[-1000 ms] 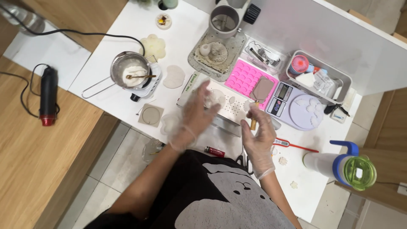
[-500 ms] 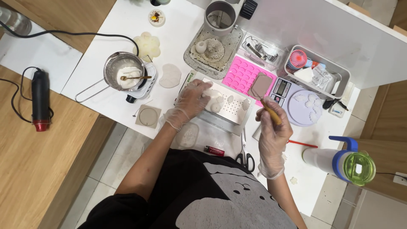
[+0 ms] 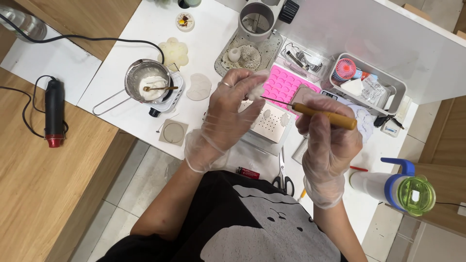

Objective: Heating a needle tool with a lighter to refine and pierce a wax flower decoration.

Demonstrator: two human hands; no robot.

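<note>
- Our left hand (image 3: 228, 109), in a thin clear glove, is pinched shut on a small white wax piece (image 3: 256, 91), raised above the white perforated tray (image 3: 273, 121).
- Our right hand (image 3: 327, 133), gloved too, is clamped round the wooden handle of a needle tool (image 3: 310, 109); its thin metal tip points at the wax piece and looks to be touching it or just short of it.
- By our reading, the piece is being picked clean or trimmed: two small pale shapes already lie on the tray, and this one is not yet set down with them.
- The pink silicone mould (image 3: 285, 85) sits just behind the tray; we cannot tell whether its cavities are filled.
- A metal melting pot (image 3: 145, 82) with pale wax and a spoon stands on a small hot plate to our left, so more could be poured.
- Scissors (image 3: 282, 177) and a red lighter (image 3: 248, 172) lie near the edge closest to us.
- The white desk (image 3: 126, 29) is crowded; a grey bin (image 3: 395, 85) of odds and ends stands at the right.
- A black and red heat gun (image 3: 53, 111) rests on a wooden top to our left, and pale floor tiles show below.
</note>
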